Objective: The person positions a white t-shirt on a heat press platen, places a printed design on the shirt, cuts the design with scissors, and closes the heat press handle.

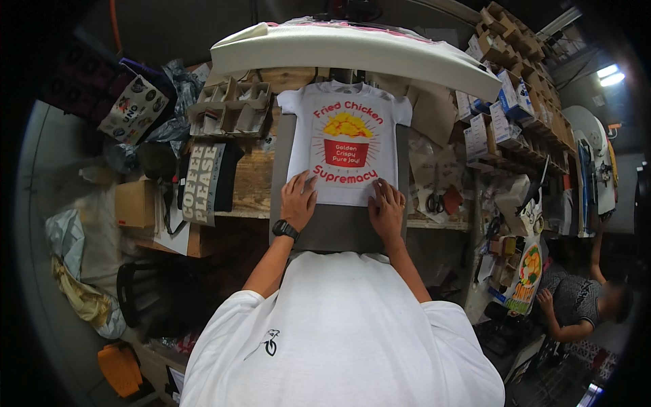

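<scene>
A small white T-shirt [305, 132] with a red and yellow fried chicken print lies flat on a grey platen [335, 229], its collar away from me. My left hand [299, 197], with a black watch at the wrist, rests on the shirt's lower left corner, fingers on the fabric beside the red lettering. My right hand [387, 206] lies on the lower right part near the hem, its fingers bent a little. Neither hand clearly grips the cloth. Beyond the collar, a wide white padded cover [351, 51] spans above the wooden table.
Left are a divided cardboard box [231, 109], a dark folded garment with a printed sheet [206, 183] and a cardboard box [135, 203]. Black-handled scissors [435, 202] lie right of the platen. Stacked boxes [508, 122] stand farther right. Another person [569, 300] is at far right.
</scene>
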Motion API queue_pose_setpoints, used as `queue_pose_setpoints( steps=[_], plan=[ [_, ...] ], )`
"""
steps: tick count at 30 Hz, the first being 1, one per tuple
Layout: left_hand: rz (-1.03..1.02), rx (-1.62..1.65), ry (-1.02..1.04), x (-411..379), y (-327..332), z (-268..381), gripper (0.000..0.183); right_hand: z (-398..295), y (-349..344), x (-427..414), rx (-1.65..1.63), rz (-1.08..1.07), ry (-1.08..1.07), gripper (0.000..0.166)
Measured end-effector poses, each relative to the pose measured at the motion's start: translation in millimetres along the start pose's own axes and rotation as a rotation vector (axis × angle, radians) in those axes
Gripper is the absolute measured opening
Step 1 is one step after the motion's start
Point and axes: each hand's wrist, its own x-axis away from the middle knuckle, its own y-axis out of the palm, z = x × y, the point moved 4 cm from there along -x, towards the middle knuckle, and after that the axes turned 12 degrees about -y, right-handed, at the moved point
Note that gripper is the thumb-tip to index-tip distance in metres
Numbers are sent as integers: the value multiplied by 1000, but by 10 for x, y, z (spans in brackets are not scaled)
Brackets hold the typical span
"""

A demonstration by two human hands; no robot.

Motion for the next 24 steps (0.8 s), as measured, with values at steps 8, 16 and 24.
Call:
queue_pose_setpoints(
  steps=[8,16,24],
  plan=[
    [-37,-1,-40,24,27,-9,39,-22,-24,-10,-8,-36,-13,46],
    [-31,-4,-45,2,19,11,40,-17,-14,1,21,-19,-24,45],
    [-46,7,-49,14,1,-3,42,-43,-32,-8,12,-16,-36,44]
  ],
)
